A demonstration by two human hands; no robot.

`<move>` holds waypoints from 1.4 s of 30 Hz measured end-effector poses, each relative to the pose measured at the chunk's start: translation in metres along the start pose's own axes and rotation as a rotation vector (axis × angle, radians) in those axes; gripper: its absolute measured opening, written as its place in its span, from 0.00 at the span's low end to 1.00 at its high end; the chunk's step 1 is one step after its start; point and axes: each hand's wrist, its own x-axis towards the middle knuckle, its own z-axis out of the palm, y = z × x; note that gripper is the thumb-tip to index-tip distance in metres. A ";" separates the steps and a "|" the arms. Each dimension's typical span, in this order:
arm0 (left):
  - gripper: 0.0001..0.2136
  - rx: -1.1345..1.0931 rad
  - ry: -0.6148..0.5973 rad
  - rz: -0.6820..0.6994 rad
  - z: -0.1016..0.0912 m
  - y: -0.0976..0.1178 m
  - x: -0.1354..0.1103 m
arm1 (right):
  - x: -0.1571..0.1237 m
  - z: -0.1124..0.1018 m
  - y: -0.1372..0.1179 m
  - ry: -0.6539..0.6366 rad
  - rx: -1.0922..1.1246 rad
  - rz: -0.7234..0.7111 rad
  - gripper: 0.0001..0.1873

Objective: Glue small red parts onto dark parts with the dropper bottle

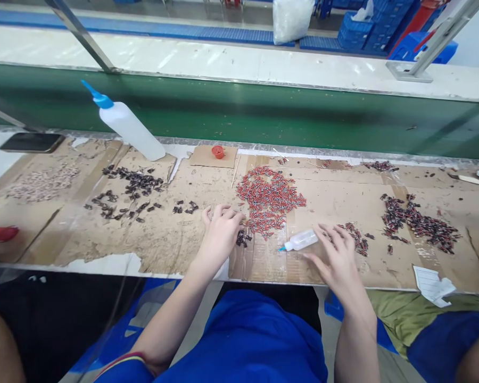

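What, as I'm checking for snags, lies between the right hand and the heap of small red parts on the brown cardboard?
A small translucent plastic bottle with a blue tip lies by the right hand, partly between it and the lower end of the red heap. Nothing visible blocks the upper end.

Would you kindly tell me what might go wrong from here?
The small bottle lies on its side, so it might leak or roll if the right hand bumps it. The dark pieces by the left hand sit close to the red pieces, so the two could mix.
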 end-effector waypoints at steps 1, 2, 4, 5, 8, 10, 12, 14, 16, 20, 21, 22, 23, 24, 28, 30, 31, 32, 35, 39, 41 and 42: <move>0.08 0.013 -0.024 0.011 0.002 0.000 0.001 | 0.002 0.005 0.000 -0.057 0.010 -0.029 0.24; 0.09 0.019 -0.042 0.017 0.004 0.000 0.001 | 0.004 0.010 0.001 -0.100 0.018 -0.038 0.22; 0.10 0.020 -0.061 0.025 0.009 -0.001 0.000 | 0.008 0.018 0.004 -0.149 0.044 -0.020 0.17; 0.11 0.021 -0.064 0.035 0.012 -0.002 -0.001 | 0.009 0.020 0.005 -0.155 0.065 -0.003 0.15; 0.11 0.040 -0.073 0.070 0.015 -0.005 -0.001 | 0.011 0.020 0.005 -0.142 0.195 0.061 0.13; 0.10 0.037 -0.094 0.061 0.012 -0.006 0.001 | 0.010 0.015 0.002 -0.114 0.328 0.175 0.15; 0.09 -0.002 -0.106 0.023 0.007 -0.003 0.001 | 0.006 0.012 -0.004 -0.052 0.488 0.347 0.19; 0.09 -0.077 -0.095 -0.007 0.001 0.005 -0.002 | 0.001 0.013 -0.011 0.055 0.684 0.490 0.20; 0.09 -0.182 -0.066 -0.016 -0.003 0.017 -0.009 | -0.003 0.018 -0.017 0.201 0.920 0.576 0.21; 0.12 -0.403 -0.032 0.015 0.007 0.043 -0.032 | -0.006 0.032 -0.030 0.450 1.330 0.780 0.19; 0.13 -0.423 -0.022 0.037 0.013 0.048 -0.037 | -0.006 0.035 -0.033 0.466 1.385 0.827 0.18; 0.12 -0.426 0.005 0.052 0.019 0.050 -0.042 | -0.005 0.037 -0.035 0.460 1.417 0.858 0.17; 0.11 -0.414 0.044 0.063 0.025 0.052 -0.045 | -0.005 0.039 -0.038 0.443 1.426 0.874 0.16; 0.10 -0.391 0.091 0.070 0.030 0.052 -0.048 | -0.005 0.041 -0.039 0.426 1.417 0.878 0.16; 0.06 -0.267 0.225 0.072 0.042 0.046 -0.055 | -0.008 0.044 -0.040 0.410 1.247 0.832 0.14; 0.05 -0.233 0.233 0.061 0.042 0.043 -0.057 | -0.009 0.045 -0.040 0.381 1.145 0.794 0.14; 0.05 -0.227 0.229 0.056 0.041 0.042 -0.058 | -0.008 0.044 -0.040 0.355 1.099 0.776 0.14; 0.05 -0.227 0.226 0.055 0.040 0.042 -0.059 | -0.008 0.043 -0.041 0.327 1.058 0.760 0.14; 0.07 -0.245 0.217 0.075 0.038 0.042 -0.061 | -0.004 0.040 -0.048 0.289 0.955 0.743 0.14; 0.08 -0.281 0.178 0.052 0.038 0.042 -0.060 | 0.002 0.039 -0.058 0.283 0.860 0.762 0.15; 0.07 -0.292 0.168 0.019 0.038 0.042 -0.060 | 0.004 0.038 -0.060 0.272 0.833 0.760 0.15; 0.06 -0.297 0.169 0.010 0.038 0.042 -0.059 | 0.004 0.038 -0.060 0.272 0.825 0.754 0.15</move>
